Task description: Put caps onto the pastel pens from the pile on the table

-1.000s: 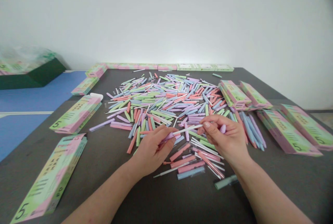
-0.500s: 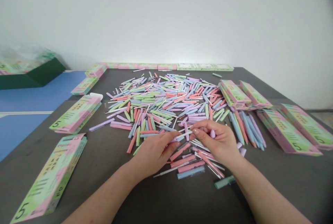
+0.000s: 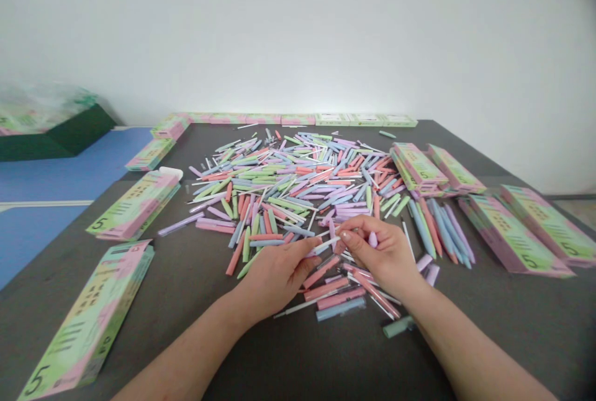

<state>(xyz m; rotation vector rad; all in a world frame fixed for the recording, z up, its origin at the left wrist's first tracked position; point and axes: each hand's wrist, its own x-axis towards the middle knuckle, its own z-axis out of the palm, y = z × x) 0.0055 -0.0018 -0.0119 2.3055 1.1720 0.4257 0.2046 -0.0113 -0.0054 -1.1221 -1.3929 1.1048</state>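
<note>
Over the near side of the pen-part pile (image 3: 291, 187), my left hand (image 3: 279, 267) and right hand (image 3: 379, 255) pinch the white rod (image 3: 329, 243); my right also holds a lilac piece (image 3: 373, 239); light, aligned pressure should prevent bending.

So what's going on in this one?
Someone's left hand and right hand hold a slim white stick between them, and a purple piece shows in the right hand's curled fingers. A loose heap of coloured pen-like pieces spreads over the dark table, with printed boxes at both sides and along the far edge.
</note>
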